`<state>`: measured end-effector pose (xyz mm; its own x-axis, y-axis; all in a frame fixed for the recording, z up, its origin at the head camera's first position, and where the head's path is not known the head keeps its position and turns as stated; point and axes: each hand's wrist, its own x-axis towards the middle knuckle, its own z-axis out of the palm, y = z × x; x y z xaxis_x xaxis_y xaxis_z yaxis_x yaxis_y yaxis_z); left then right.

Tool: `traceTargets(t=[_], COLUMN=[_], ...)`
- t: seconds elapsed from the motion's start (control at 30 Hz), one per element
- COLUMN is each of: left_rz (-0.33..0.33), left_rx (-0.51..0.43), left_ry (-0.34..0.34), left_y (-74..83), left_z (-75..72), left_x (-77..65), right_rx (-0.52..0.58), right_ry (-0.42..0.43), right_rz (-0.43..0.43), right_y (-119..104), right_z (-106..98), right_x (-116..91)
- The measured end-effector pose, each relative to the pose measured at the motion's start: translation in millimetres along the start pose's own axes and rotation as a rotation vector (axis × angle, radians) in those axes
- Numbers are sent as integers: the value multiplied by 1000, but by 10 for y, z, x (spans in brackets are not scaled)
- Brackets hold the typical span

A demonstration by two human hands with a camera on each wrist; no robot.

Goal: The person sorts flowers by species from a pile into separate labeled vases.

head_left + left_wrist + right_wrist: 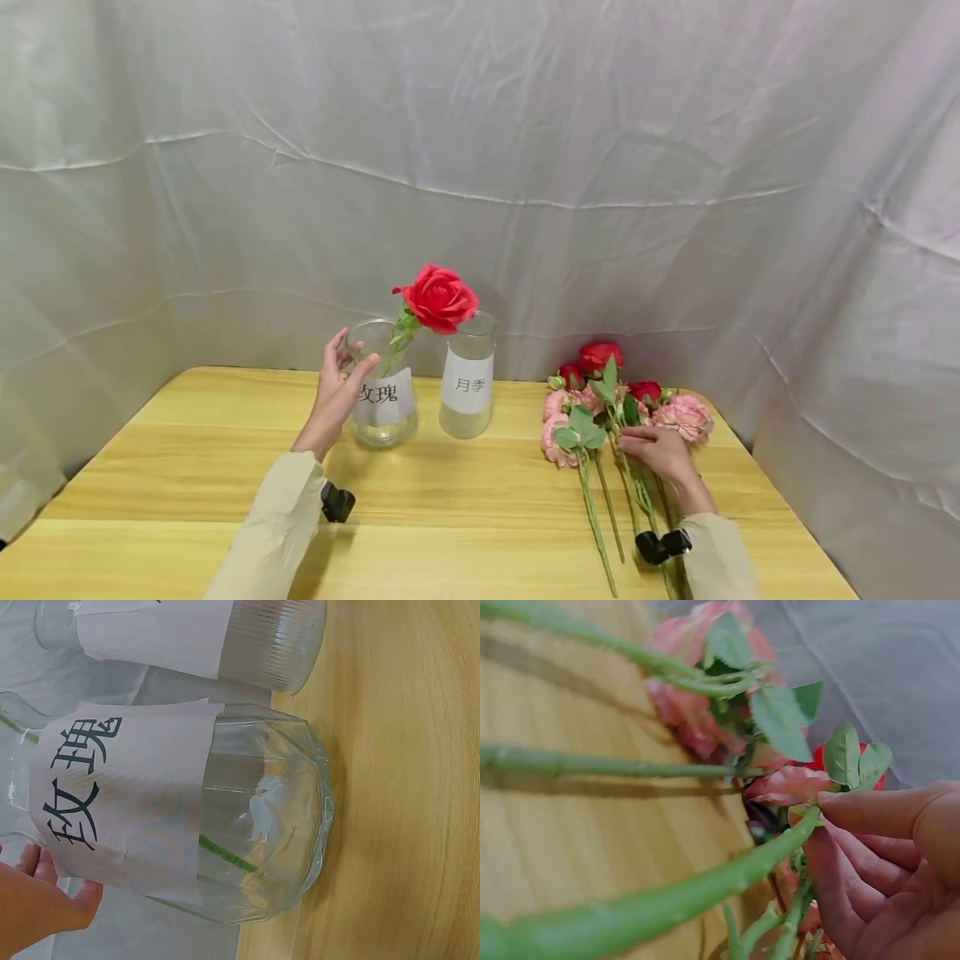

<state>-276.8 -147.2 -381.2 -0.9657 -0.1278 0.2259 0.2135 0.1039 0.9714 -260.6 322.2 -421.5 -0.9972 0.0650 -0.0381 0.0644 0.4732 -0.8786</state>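
My left hand (342,392) holds a clear glass vase (382,435) at its upper left side, thumb in front. The vase bears a white paper label (127,795) with black characters, and one red rose (437,300) leans out to the right. Its green stem (229,856) shows through the glass. On the right, my right hand (660,454) pinches a green flower stem (727,874) between thumb and fingers, just below some leaves (855,761). Pink flowers (684,418) and red roses (600,355) lie around that hand; overlapping blooms hide which head the stem bears.
A second, ribbed glass vase (467,423) with a labelled front stands just right of the first. Several loose stems (596,525) point toward the front of the wooden table (450,517). Grey cloth (480,167) hangs behind and at both sides.
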Motion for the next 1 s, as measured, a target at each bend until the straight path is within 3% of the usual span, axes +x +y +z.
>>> traceTargets(t=[0.2, 0.63, 1.0], left_rz=[-5, -8, -14], left_rx=[-2, -20, -17], left_ry=[4, 9, -2], left_y=[0, 10, 8], left_z=[-6, -15, -13], left_x=[-6, -2, 2], right_rx=[161, 319, 465], right_ry=[-45, -96, -43], right_rz=[34, 21, 11], right_y=[7, -132, -244], right_z=[-42, -62, 42], right_x=[7, -41, -80])
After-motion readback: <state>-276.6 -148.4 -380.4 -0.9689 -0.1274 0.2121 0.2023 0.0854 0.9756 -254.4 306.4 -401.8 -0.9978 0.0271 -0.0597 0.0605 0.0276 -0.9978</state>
